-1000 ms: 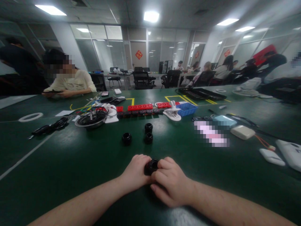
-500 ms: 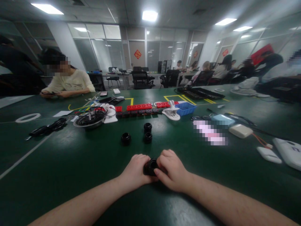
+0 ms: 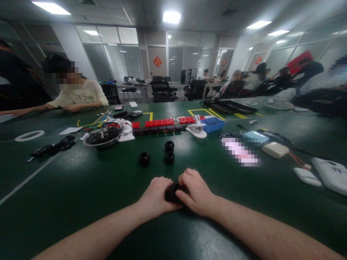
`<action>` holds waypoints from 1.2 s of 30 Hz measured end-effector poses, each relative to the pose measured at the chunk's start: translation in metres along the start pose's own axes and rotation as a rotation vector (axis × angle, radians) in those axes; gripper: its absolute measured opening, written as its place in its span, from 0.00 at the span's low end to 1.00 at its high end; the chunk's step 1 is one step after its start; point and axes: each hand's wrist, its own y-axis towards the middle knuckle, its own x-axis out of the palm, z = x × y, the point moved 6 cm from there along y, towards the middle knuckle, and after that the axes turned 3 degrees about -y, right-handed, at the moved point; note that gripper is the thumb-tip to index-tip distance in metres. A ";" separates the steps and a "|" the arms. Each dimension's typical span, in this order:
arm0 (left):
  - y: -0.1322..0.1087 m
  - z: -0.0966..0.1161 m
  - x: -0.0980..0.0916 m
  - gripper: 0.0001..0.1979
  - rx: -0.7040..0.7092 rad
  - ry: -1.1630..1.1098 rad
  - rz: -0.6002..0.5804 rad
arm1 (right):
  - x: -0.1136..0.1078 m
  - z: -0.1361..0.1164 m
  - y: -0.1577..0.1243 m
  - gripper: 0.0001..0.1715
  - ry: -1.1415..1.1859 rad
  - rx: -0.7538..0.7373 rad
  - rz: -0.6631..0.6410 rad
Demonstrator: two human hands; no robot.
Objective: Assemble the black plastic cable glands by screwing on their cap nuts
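A: What lies at the left of the green surface point(image 3: 67, 187)?

B: A white ring point(image 3: 29, 135), then a bundle of black cable point(image 3: 52, 147) and a round dish point(image 3: 101, 138) full of coiled wires. A person in a pale shirt point(image 3: 81, 97) sits at the far edge behind them.

A: And the middle?

B: A single black part point(image 3: 144, 159) lies loose, with a pair of black parts point(image 3: 169, 151) just to its right and a row of red blocks point(image 3: 159, 123) farther back. Nearer, the left hand point(image 3: 155, 196) curls its fingers around a black ring-shaped part point(image 3: 172, 192). The right hand point(image 3: 196, 193) grips the same part from the other side. The part sits between both hands at near centre, low over the surface.

A: Any writing?

B: The red diamond sign point(image 3: 157, 61) on the far door bears a character too small to read. Right of the blocks stands a blue basket point(image 3: 213, 124). At the far right, a white casing point(image 3: 331, 174) carries a dark mark, too blurred to make out.
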 end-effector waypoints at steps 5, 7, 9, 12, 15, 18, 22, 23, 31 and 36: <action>0.001 0.002 0.000 0.20 0.005 0.004 0.000 | 0.002 0.000 0.001 0.22 -0.003 -0.014 -0.002; 0.001 0.003 -0.001 0.20 0.008 0.006 -0.003 | 0.002 -0.001 0.002 0.23 -0.009 -0.016 -0.001; 0.001 0.004 -0.002 0.19 0.009 0.003 -0.008 | 0.002 -0.002 0.002 0.24 -0.015 -0.014 -0.001; 0.001 0.004 -0.002 0.19 0.000 0.000 -0.019 | 0.001 -0.004 0.002 0.25 -0.019 -0.018 -0.005; 0.001 0.005 -0.002 0.20 -0.016 0.004 -0.027 | 0.002 -0.004 0.003 0.25 -0.030 -0.021 -0.012; 0.000 0.006 -0.003 0.20 -0.023 0.005 -0.034 | 0.002 -0.005 0.003 0.25 -0.039 -0.026 -0.015; 0.000 0.009 -0.005 0.19 -0.008 0.002 -0.028 | 0.002 -0.007 0.003 0.25 -0.051 -0.042 -0.022; 0.000 0.009 -0.005 0.18 -0.003 0.001 -0.026 | 0.002 -0.008 0.003 0.25 -0.055 -0.045 -0.025; 0.000 0.006 -0.001 0.16 0.033 -0.008 -0.016 | 0.001 -0.013 0.002 0.25 -0.023 -0.064 -0.013; 0.001 0.006 -0.001 0.16 0.038 -0.012 -0.020 | 0.003 -0.014 0.001 0.25 -0.016 -0.046 -0.046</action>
